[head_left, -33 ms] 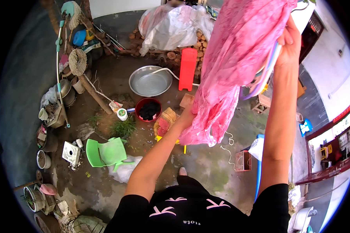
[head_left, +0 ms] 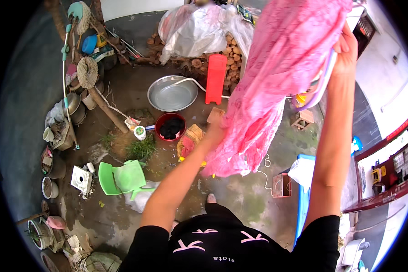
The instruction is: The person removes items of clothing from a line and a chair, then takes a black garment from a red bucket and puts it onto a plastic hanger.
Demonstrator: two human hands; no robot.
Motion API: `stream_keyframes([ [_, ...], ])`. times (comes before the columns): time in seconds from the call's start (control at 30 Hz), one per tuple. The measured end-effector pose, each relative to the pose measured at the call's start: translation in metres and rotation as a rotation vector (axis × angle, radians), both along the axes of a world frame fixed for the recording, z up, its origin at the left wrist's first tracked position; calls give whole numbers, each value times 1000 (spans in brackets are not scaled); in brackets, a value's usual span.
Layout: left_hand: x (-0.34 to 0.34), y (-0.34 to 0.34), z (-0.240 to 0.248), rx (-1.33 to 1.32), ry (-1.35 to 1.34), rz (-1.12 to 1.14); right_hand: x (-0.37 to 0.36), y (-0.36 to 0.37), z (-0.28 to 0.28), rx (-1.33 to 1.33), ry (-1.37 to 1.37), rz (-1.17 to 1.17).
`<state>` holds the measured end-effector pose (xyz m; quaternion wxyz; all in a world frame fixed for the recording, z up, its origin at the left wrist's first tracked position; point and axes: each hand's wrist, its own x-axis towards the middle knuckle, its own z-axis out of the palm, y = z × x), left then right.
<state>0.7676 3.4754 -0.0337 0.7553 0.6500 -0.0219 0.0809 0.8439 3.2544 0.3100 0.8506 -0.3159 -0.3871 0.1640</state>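
Note:
A large pink cloth (head_left: 288, 77) hangs in loose folds in front of me, its top running out of view. My left hand (head_left: 216, 132) is closed on its lower left edge; the fingertips are partly hidden by the folds. Higher up, my right hand (head_left: 346, 53) is curled at the cloth's right edge. A purple and white curved plastic piece, which looks like a clothes hanger (head_left: 325, 81), runs down from that hand beside the cloth. Whether the right fingers also pinch the cloth I cannot tell.
Below stand a metal basin (head_left: 171, 107), a red bowl (head_left: 157, 127) with dark cloth, a red plastic stool (head_left: 216, 79) and a green chair (head_left: 129, 177). A wooden stool (head_left: 302, 119) and a blue-framed thing (head_left: 303, 199) are at right. Sheeted firewood (head_left: 231, 54) lies behind.
The lower end of the pink cloth has swung slightly down and left, together with my left hand. My right hand has shifted a little right and down in view.

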Motion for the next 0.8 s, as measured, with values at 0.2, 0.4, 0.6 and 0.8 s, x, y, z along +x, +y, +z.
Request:
stream_keyframes([
  [0.2,9,117,179,-273,-329,246,8,-104,-14,-49,-2,-161],
  [0.4,-28,143,195,770,-463,-67,26,-99,-15,170,0,-321],
  [0.6,-63,144,165,1284,266,-20,13,-75,-10,-4,58,-388],
  [0.8,-117,197,326,927,-495,684,29,-41,-22,-47,48,-395],
])
